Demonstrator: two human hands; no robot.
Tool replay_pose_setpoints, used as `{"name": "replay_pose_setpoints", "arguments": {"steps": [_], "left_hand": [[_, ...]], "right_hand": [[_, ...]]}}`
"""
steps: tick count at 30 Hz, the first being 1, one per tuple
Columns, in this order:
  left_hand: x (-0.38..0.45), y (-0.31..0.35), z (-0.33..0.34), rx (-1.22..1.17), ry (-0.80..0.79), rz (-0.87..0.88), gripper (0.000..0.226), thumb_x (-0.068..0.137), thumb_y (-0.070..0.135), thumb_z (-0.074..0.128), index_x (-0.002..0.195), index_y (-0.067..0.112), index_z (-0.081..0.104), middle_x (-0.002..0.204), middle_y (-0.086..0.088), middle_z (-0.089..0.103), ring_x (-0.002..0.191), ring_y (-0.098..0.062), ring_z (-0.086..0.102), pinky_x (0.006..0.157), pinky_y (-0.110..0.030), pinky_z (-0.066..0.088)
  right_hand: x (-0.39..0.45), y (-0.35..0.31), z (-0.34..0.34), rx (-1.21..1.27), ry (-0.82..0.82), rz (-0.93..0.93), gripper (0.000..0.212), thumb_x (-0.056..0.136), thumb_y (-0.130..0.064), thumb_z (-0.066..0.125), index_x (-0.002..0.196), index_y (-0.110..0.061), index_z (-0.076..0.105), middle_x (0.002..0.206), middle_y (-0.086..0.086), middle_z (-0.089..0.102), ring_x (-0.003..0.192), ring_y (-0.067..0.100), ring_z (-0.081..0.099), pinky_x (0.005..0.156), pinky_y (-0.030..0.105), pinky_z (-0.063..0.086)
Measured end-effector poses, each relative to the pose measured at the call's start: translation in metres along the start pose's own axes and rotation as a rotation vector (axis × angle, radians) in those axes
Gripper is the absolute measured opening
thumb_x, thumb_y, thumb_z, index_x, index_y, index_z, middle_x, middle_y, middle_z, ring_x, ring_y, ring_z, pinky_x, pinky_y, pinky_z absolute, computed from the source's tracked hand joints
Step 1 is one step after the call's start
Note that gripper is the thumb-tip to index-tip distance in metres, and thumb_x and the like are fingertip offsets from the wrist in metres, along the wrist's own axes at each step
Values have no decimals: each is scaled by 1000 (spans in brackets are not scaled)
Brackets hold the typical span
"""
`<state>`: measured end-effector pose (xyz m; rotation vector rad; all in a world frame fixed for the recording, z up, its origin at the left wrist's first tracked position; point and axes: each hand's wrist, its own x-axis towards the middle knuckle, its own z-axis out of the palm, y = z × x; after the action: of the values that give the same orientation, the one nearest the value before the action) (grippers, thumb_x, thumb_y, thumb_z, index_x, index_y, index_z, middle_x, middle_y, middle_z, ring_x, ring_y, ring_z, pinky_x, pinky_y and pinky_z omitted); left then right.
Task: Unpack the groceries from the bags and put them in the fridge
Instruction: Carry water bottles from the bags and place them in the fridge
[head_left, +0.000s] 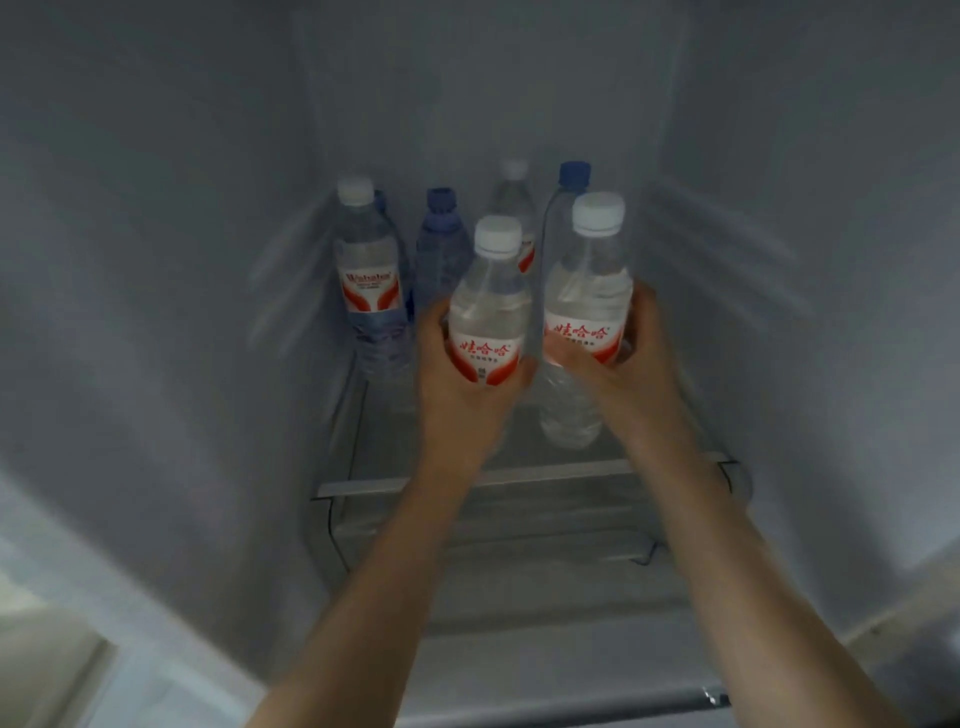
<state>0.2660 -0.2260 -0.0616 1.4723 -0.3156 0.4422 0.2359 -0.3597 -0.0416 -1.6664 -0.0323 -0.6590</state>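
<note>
Both my arms reach into the open fridge. My left hand (460, 395) grips a white-capped water bottle (488, 306) with a red and white label, upright above the glass shelf (467, 478). My right hand (623, 364) grips a second bottle of the same kind (589, 291), its base near the shelf surface. Behind them stand several more bottles: a white-capped one (369, 286) at the left, a blue-capped one (440, 249), another white-capped one (514, 202) at the back and a tall blue-capped one (569, 192).
The fridge's grey side walls (182, 312) close in on both sides, with ribbed shelf rails on each. A lower shelf or drawer cover (519, 535) lies under the glass shelf. Shelf space shows in front of the standing bottles.
</note>
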Motion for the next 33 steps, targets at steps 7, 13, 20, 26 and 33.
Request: {"name": "replay_pose_setpoints", "arguments": {"steps": [7, 13, 20, 26, 33], "left_hand": [[11, -19, 1, 1, -37, 13, 80, 71, 6, 83, 125, 41, 37, 122, 13, 55, 112, -1, 58, 90, -22, 52], [6, -38, -7, 175, -136, 21, 89, 75, 18, 81, 145, 25, 27, 137, 3, 47, 126, -11, 49, 103, -41, 47], [-18, -58, -20, 401, -117, 29, 101, 71, 17, 84, 149, 33, 23, 140, 5, 46, 129, -10, 46, 104, -42, 45], [-6, -60, 7, 449, -87, 56, 93, 73, 15, 83, 148, 21, 27, 138, -4, 38, 126, -13, 42, 105, -35, 42], [17, -76, 38, 692, -89, 32, 98, 75, 16, 81, 150, 7, 19, 144, -21, 30, 126, -36, 46, 103, -44, 45]], "right_hand": [[5, 22, 2, 28, 1, 7, 70, 74, -12, 80, 133, -17, 43, 123, -3, 59, 108, 5, 62, 86, 20, 52], [14, 27, -4, -19, -57, 52, 66, 76, -19, 77, 133, -25, 44, 122, -11, 60, 106, -2, 60, 83, 14, 52], [-19, 41, 0, -379, 46, 22, 88, 73, -30, 81, 143, -32, 29, 137, -12, 48, 123, 8, 50, 97, 36, 48], [-14, 43, 14, -378, 53, 5, 91, 70, -18, 83, 144, -22, 28, 133, -3, 49, 116, 10, 53, 83, 15, 43], [18, 62, 9, -339, 52, 11, 89, 71, -7, 81, 143, -17, 29, 129, -5, 49, 112, 3, 48, 84, 4, 37]]}}
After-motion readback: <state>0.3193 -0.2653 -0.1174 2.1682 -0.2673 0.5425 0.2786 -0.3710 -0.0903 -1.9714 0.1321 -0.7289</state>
